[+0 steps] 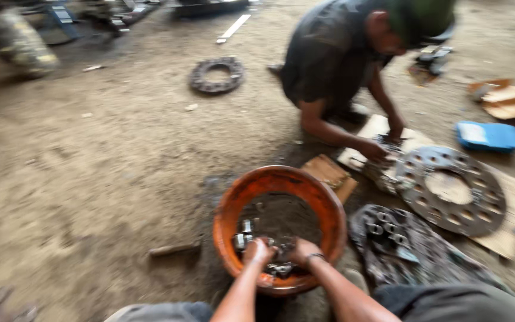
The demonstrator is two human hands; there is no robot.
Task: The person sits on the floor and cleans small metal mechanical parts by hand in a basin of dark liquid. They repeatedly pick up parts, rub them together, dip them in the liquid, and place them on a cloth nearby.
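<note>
An orange round basin point(231, 201) sits on the dirt floor in front of me, with dark liquid and several small metal parts point(244, 234) in it. Both my hands are inside its near side. My left hand point(257, 250) and my right hand point(301, 250) are curled over a greasy metal part point(279, 257) between them. The frame is blurred, so the exact grip is unclear.
Another person point(335, 53) crouches across from me, hands on a metal piece point(388, 156) beside a large round perforated steel disc point(451, 189) on cardboard. A greasy assembly point(400, 241) lies right of the basin. A metal ring point(216, 75) and a blue box point(489, 136) lie farther off.
</note>
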